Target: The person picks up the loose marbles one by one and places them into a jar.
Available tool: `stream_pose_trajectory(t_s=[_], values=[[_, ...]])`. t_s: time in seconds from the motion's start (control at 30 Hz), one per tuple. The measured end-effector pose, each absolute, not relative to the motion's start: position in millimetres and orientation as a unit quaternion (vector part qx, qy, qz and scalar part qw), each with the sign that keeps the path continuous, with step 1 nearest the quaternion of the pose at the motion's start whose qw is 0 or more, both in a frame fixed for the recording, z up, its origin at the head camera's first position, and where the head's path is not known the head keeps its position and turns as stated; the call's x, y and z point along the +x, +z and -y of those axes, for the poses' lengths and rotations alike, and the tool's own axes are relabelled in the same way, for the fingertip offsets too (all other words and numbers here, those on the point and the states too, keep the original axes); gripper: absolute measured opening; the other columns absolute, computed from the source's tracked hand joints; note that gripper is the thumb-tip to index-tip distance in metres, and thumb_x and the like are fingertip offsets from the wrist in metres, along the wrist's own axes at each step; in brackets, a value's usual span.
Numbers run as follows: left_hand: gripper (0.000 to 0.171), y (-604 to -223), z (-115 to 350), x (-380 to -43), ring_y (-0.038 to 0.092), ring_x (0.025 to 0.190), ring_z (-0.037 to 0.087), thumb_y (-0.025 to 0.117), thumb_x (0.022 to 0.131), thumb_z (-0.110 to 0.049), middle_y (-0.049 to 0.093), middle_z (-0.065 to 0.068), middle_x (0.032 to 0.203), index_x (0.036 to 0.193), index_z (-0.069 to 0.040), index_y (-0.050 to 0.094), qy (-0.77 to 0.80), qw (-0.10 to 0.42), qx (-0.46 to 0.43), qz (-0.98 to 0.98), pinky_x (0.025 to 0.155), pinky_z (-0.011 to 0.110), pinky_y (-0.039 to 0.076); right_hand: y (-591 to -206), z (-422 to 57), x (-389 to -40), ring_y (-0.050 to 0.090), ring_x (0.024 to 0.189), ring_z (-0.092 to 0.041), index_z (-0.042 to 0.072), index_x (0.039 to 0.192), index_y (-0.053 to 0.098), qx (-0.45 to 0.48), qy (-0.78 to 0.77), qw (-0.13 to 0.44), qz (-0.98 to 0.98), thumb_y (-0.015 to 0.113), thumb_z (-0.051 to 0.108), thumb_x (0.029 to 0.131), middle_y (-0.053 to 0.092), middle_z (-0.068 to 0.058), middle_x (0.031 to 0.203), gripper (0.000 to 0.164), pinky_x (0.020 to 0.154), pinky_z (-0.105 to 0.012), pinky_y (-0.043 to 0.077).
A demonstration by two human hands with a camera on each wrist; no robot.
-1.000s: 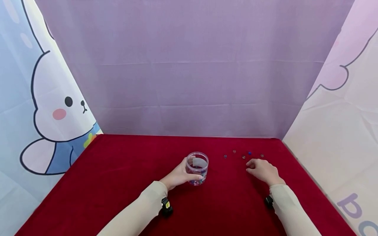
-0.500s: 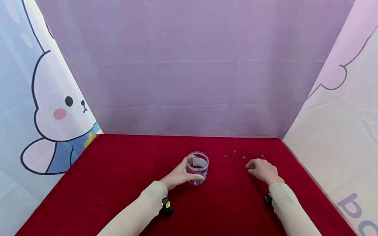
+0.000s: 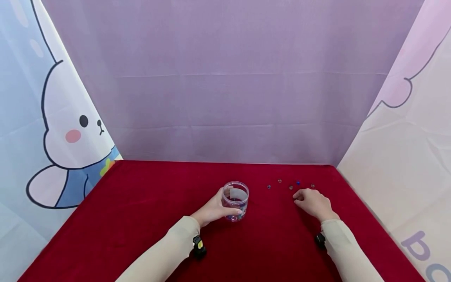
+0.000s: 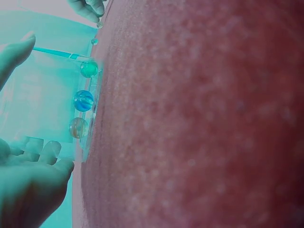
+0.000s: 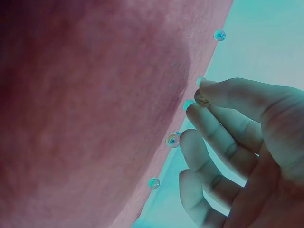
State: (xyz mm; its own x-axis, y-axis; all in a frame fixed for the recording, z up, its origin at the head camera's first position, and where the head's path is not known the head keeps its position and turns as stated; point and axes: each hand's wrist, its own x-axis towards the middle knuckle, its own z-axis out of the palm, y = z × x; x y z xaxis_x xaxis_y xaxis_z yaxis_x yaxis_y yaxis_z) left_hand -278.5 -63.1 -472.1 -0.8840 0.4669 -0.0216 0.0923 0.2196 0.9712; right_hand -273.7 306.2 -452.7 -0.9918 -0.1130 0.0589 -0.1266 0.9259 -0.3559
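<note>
My left hand (image 3: 214,209) grips a clear plastic cup (image 3: 235,201) from its left side, fingers round the back and thumb across the front. In the left wrist view several glass marbles, among them a blue one (image 4: 84,100) and a green one (image 4: 89,69), lie at the cup's bottom. Thumb and index finger of my right hand (image 3: 313,203) pinch a brownish marble (image 5: 202,98), which the hand hides in the head view. Just beyond that hand, several loose marbles lie on the red cloth, including a dark blue one (image 3: 298,183) and a clear one (image 3: 290,187).
A red cloth (image 3: 158,188) covers the table. Behind it hangs a purple curtain (image 3: 225,98), with printed sheets to the left and right. Another marble (image 3: 269,187) lies between the cup and the right hand, toward the back.
</note>
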Motion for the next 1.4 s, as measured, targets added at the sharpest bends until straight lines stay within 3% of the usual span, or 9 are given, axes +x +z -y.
stream_pose_trajectory(t_s=[0.67, 1.07, 1.27, 1.4], values=[[0.094, -469, 64, -275, 0.043, 0.131, 0.026, 0.084, 0.084, -0.033, 0.041, 0.006, 0.147, 0.155, -0.016, 0.024, 0.603, 0.161, 0.188, -0.759, 0.107, 0.054, 0.04, -436, -289, -266, 0.067, 0.092, -0.025, 0.013, 0.11, 0.075, 0.082, 0.195, 0.084, 0.974, 0.072, 0.02, 0.091, 0.073, -0.002, 0.102, 0.02, 0.068, -0.048, 0.054], [0.095, -469, 65, -274, 0.043, 0.131, 0.026, 0.084, 0.084, -0.033, 0.041, 0.006, 0.146, 0.156, -0.016, 0.024, 0.6, 0.159, 0.184, -0.762, 0.106, 0.053, 0.041, -420, -268, -261, 0.065, 0.081, -0.019, 0.018, 0.105, 0.075, 0.108, 0.193, 0.126, 0.967, 0.074, 0.019, 0.089, 0.072, 0.001, 0.097, 0.016, 0.057, -0.039, 0.05], [0.094, -469, 65, -274, 0.043, 0.131, 0.026, 0.084, 0.084, -0.034, 0.041, 0.006, 0.147, 0.155, -0.016, 0.024, 0.599, 0.158, 0.184, -0.763, 0.106, 0.053, 0.04, -414, -256, -260, 0.068, 0.088, -0.022, 0.017, 0.108, 0.076, 0.125, 0.195, 0.146, 0.962, 0.075, 0.019, 0.089, 0.073, -0.002, 0.104, 0.018, 0.062, -0.042, 0.054], [0.094, -469, 65, -275, 0.042, 0.132, 0.026, 0.083, 0.084, -0.033, 0.04, 0.006, 0.149, 0.155, -0.017, 0.025, 0.601, 0.158, 0.185, -0.761, 0.107, 0.054, 0.04, -410, -248, -259, 0.066, 0.083, -0.018, 0.017, 0.106, 0.076, 0.135, 0.2, 0.158, 0.958, 0.077, 0.019, 0.088, 0.072, 0.0, 0.102, 0.018, 0.061, -0.04, 0.053]])
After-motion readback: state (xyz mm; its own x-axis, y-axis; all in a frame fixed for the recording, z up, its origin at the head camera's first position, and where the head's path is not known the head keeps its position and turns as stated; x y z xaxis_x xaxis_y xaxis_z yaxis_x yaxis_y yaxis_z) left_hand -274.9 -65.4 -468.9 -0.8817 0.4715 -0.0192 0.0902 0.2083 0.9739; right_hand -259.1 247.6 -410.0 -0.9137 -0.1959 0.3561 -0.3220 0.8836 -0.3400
